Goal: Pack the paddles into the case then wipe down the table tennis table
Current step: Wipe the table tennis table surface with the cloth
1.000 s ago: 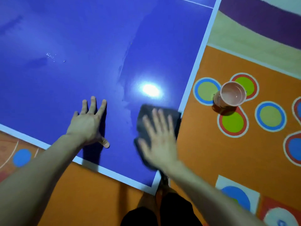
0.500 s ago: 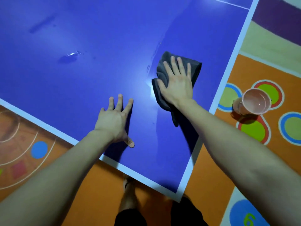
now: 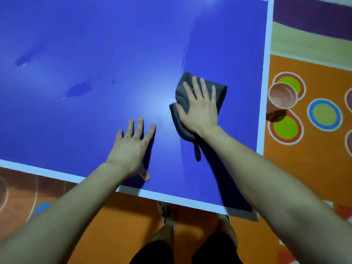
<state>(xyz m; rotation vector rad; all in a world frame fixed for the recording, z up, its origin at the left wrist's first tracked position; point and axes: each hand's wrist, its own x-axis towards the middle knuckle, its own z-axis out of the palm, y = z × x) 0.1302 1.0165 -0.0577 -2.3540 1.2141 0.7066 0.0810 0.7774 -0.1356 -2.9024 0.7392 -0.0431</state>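
Right hand (image 3: 200, 109): flat, fingers straight and spread, pressing the cloth (image 3: 222, 92) onto the table (image 3: 114, 39); it grips nothing.
Left hand (image 3: 133, 147): flat on bare table, fingers wide, holding nothing; near the front edge, just left of the cloth. I read it as a brace.
Cloth: dark grey, folded, under the right palm; a small tag trails toward me.
Change: a second ago the cloth lay at the front right corner, against the side line. It has since gone up and away from that corner and now sits in from the side line. The left hand has kept its place.
Meaning: I judge the wiping half of the task under way, with most of the top left to do.
Paddles, case: not in view; I cannot tell whether packing is finished.
Near mark (image 3: 79, 89): dark wet patch, well left of the cloth.
Far mark (image 3: 24, 59): second patch, farther left; both look unwiped to me.
Cup (image 3: 282, 96): pink, upright on the floor (image 3: 314, 178), just beside the table's right edge; contents unclear.
Feet (image 3: 165, 212): at the front edge, partly under it.
In the way: the left hand lies on the side toward the marks, so a low sweep left would meet it. A step right risks the cup.
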